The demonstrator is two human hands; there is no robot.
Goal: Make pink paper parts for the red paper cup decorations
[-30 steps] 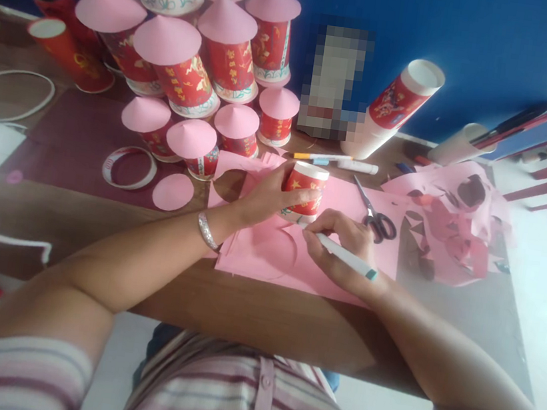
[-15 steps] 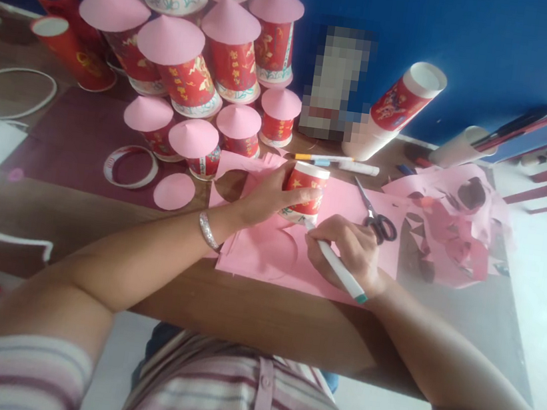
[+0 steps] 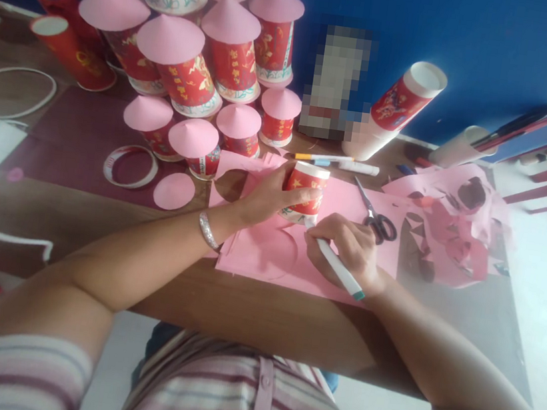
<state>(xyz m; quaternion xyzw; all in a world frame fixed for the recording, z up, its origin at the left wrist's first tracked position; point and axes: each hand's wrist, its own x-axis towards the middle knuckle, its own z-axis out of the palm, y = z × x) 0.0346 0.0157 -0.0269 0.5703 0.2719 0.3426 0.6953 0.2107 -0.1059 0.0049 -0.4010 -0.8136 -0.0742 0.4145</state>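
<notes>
My left hand [image 3: 267, 197] is wrapped round a small red paper cup [image 3: 307, 189] that stands upside down on a pink paper sheet [image 3: 267, 251]. My right hand [image 3: 348, 252] grips a white pen [image 3: 338, 267] with a teal end, its tip against the cup's base on the paper. A curved pen line shows on the sheet just left of the pen. A silver bracelet [image 3: 208, 231] sits on my left wrist.
Several red cups with pink cone lids [image 3: 204, 81] stand stacked at the back left. Scissors [image 3: 377, 215] lie right of the cup, beside a heap of pink paper scraps [image 3: 453, 222]. A pink paper disc [image 3: 174, 190] and a cut cup rim [image 3: 130, 166] lie to the left. Markers [image 3: 339, 162] lie behind.
My right hand has swung the pen from lying flat to steeper, its tip moving round the cup's base. My left hand and the cup have stayed in place.
</notes>
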